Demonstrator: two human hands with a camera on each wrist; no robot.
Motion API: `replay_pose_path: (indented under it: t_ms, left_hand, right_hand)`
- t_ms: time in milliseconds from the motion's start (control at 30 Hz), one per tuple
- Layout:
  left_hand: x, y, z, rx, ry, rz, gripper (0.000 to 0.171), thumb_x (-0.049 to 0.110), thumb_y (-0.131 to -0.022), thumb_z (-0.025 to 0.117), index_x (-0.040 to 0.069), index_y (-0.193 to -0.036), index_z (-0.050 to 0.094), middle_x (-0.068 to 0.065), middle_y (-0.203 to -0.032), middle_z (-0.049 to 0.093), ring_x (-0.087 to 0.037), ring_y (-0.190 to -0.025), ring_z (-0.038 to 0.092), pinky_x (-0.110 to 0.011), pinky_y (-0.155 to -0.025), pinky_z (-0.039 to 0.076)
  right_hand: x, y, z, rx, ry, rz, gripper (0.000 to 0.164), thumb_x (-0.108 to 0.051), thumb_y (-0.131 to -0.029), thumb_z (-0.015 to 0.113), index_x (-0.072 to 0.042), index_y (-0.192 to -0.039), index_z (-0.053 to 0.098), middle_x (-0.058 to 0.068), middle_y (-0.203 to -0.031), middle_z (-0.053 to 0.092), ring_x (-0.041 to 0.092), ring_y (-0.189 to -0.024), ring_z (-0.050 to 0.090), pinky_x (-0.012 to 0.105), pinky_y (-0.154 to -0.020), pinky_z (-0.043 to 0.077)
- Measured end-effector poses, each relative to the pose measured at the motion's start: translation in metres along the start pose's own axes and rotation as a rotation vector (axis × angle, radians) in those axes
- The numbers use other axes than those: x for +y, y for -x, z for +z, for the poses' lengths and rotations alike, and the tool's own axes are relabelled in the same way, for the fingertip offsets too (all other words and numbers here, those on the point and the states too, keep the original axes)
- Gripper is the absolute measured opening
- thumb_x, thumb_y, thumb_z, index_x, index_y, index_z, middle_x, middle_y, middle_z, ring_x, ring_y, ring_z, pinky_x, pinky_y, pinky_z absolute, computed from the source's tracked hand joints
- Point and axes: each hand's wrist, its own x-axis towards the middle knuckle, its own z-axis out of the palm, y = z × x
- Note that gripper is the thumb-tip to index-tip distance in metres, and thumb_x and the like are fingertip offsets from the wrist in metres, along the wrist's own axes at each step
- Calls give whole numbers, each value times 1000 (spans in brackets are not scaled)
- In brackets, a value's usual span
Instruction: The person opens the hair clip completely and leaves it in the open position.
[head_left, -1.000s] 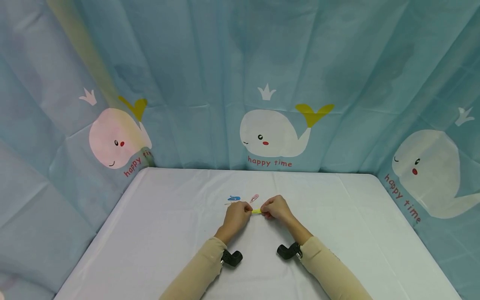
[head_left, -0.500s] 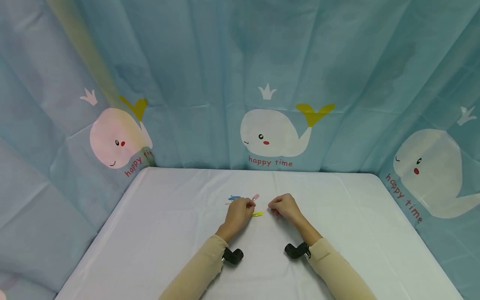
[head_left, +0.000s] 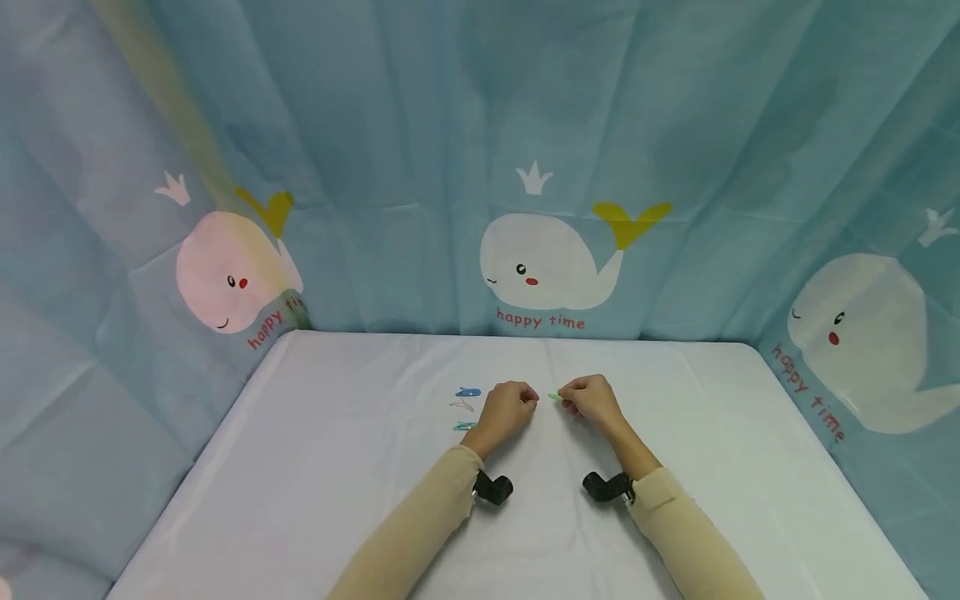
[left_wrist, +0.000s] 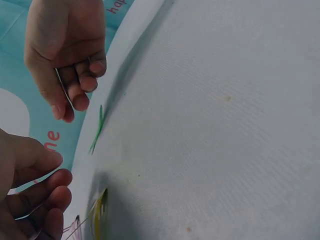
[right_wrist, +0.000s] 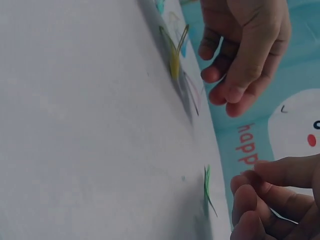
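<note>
My left hand [head_left: 512, 408] hovers over the table with fingers loosely curled and nothing in them. Below it the left wrist view shows a yellow hair clip [left_wrist: 101, 215], its two arms spread in a V in the right wrist view, beside a pink hair clip [right_wrist: 192, 94]. Both are hidden behind the left hand in the head view. A green hair clip [right_wrist: 207, 184] lies on the table, slim and slightly parted at one end. My right hand [head_left: 594, 402] is right beside it, thumb and fingertips drawn together, with a gap to the clip in the right wrist view.
Left of the left hand lie a blue hair clip [head_left: 468, 392], a pale beige hair clip [head_left: 462, 407] and a teal hair clip [head_left: 463, 426]. The white tabletop [head_left: 315, 467] ends at a blue curtain [head_left: 405, 250] with whale prints.
Both hands had the yellow clip between them, then let it go onto the table. They have since moved right and farther away; the teal and green clips have come into sight.
</note>
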Motion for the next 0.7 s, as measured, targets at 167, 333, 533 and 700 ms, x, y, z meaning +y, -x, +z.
replay_pose_path:
  t_ms: [167, 333, 533, 700]
  left_hand:
    - [3, -9, 7, 23, -25, 15, 8, 12, -90, 67, 10, -92, 74, -1, -89, 73, -13, -78, 64, -27, -72, 51]
    - [13, -16, 14, -19, -49, 35, 9, 13, -90, 67, 11, -94, 75, 0, -91, 73, -13, -81, 64, -28, -74, 50]
    - [21, -23, 22, 10, -105, 47, 14, 7, -86, 67, 7, -97, 75, -6, -94, 70, -19, -88, 64, -31, -78, 51]
    - [22, -30, 31, 33, -173, 40, 15, 9, -86, 67, 5, -99, 74, -9, -96, 67, -24, -91, 63, -34, -81, 50]
  right_hand:
    - [4, -4, -4, 39, 89, -22, 19, -13, -89, 65, 4, -89, 74, 11, -68, 68, 12, -54, 55, 25, -52, 43]
    - [9, -5, -7, 41, 169, -15, 17, -13, -88, 66, 2, -88, 74, 8, -67, 67, 11, -53, 54, 25, -53, 42]
    - [10, -8, -8, 28, 239, -29, 15, -11, -87, 68, 2, -87, 74, 8, -71, 70, 11, -54, 56, 24, -52, 44]
    - [10, -9, -7, 54, 299, -39, 12, -9, -84, 71, 3, -84, 75, 9, -70, 70, 12, -55, 57, 24, -51, 44]
